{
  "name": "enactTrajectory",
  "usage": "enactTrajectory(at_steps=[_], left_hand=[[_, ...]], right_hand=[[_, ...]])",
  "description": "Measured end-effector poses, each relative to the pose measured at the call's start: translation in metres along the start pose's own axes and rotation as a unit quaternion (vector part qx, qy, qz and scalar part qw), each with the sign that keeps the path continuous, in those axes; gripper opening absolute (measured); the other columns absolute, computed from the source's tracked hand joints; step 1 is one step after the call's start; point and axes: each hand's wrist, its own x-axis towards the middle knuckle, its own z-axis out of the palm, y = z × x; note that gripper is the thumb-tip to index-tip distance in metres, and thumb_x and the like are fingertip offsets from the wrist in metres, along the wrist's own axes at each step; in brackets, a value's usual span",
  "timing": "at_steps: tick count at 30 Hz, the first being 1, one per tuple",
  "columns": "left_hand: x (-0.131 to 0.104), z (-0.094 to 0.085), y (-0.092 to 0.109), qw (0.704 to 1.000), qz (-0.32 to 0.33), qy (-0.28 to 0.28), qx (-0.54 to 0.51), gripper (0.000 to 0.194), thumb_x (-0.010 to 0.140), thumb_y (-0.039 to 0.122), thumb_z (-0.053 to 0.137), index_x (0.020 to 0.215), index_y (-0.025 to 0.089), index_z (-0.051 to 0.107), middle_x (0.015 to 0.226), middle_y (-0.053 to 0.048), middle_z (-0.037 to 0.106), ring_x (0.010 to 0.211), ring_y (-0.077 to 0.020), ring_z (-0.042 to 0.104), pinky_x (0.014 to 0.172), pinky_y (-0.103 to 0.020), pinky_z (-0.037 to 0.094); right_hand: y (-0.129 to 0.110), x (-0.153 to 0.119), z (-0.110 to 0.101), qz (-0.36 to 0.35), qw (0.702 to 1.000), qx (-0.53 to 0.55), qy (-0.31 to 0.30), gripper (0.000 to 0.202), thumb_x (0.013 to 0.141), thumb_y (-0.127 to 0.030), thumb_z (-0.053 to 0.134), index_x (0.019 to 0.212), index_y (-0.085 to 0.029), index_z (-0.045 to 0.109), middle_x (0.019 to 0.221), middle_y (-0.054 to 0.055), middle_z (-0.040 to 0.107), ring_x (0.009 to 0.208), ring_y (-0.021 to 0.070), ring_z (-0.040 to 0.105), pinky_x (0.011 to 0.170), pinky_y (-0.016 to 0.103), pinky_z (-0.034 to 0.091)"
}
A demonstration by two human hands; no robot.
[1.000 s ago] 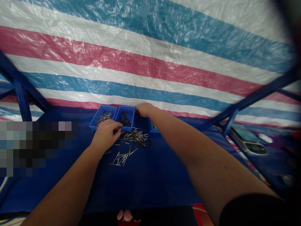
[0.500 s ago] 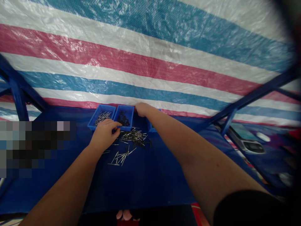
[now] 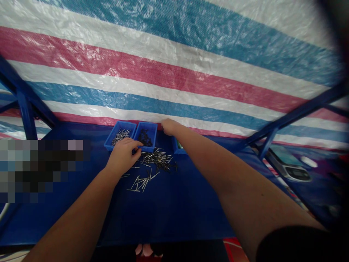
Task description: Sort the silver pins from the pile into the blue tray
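My left hand (image 3: 125, 154) is at the front of two blue bins, thumb and fingers curled around the near left corner of the middle bin (image 3: 148, 149). Dark rivet-like pieces lie in that bin. Silver pin-like rivets (image 3: 121, 136) fill part of the left bin (image 3: 109, 142). My right hand (image 3: 169, 127) is at the back, just right of the middle bin, its fingers turned down and hidden. In front of the bins lies a mixed pile of silver and dark rivets (image 3: 158, 159). A smaller group of silver rivets (image 3: 141, 183) lies nearer me.
A third blue bin (image 3: 178, 150) is partly hidden behind my right forearm. Everything stands on a blue table (image 3: 169, 211). Striped plastic sheeting (image 3: 174, 72) hangs behind, between blue metal frame bars (image 3: 25, 112). On the far right is a device like a scale (image 3: 297, 173).
My right hand has shifted slightly right, away from the middle bin's edge, and more of the third bin shows. My left hand stays at the bin corner. The view has shifted slightly.
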Motion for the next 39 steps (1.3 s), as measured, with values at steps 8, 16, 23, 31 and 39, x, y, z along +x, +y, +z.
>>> enactTrajectory(at_steps=[8,16,23,31,39], left_hand=[[0.0,0.0,0.001,1.0,-0.006,0.003,0.001,0.017,0.085,0.016,0.065,0.098,0.022,0.074,0.084,-0.003,0.072,0.089,-0.0219,0.066,0.091,-0.042,0.053],[0.0,0.0,0.002,1.0,0.006,0.011,-0.005,0.017,0.085,0.014,0.065,0.097,0.022,0.073,0.083,-0.003,0.072,0.089,-0.0227,0.067,0.09,-0.042,0.054],[0.0,0.0,0.002,1.0,0.015,0.013,-0.004,0.018,0.085,0.014,0.065,0.098,0.023,0.073,0.085,-0.003,0.072,0.089,-0.0225,0.067,0.09,-0.042,0.054],[0.0,-0.001,0.002,1.0,0.025,0.009,-0.002,0.017,0.088,0.015,0.063,0.101,0.021,0.073,0.088,-0.005,0.073,0.092,-0.0231,0.067,0.092,-0.044,0.054],[0.001,0.0,0.004,0.999,0.028,0.04,0.001,0.018,0.091,0.014,0.059,0.102,0.022,0.072,0.091,-0.005,0.073,0.094,-0.0226,0.066,0.095,-0.045,0.053]], right_hand=[[0.01,-0.003,-0.006,-0.001,0.999,0.004,0.042,0.028,0.09,-0.015,0.058,0.109,-0.007,0.078,0.113,0.02,0.075,0.105,0.0281,0.07,0.09,0.031,0.051],[0.026,-0.025,-0.03,-0.005,0.994,0.046,0.098,0.028,0.086,-0.019,0.062,0.109,-0.015,0.078,0.108,0.01,0.078,0.098,0.0236,0.071,0.084,0.027,0.049],[0.001,-0.053,-0.054,-0.076,0.96,0.19,0.192,0.031,0.088,-0.018,0.055,0.111,-0.015,0.075,0.105,0.006,0.077,0.092,0.0169,0.068,0.085,0.025,0.048],[-0.028,-0.073,-0.041,-0.093,0.974,0.121,0.169,0.036,0.089,-0.018,0.051,0.116,-0.018,0.075,0.11,0.009,0.076,0.101,0.024,0.067,0.092,0.036,0.047],[-0.061,-0.116,0.016,-0.085,0.981,0.027,0.17,0.028,0.095,-0.034,0.055,0.105,-0.018,0.075,0.109,0.013,0.075,0.106,0.0305,0.066,0.107,0.048,0.043]])
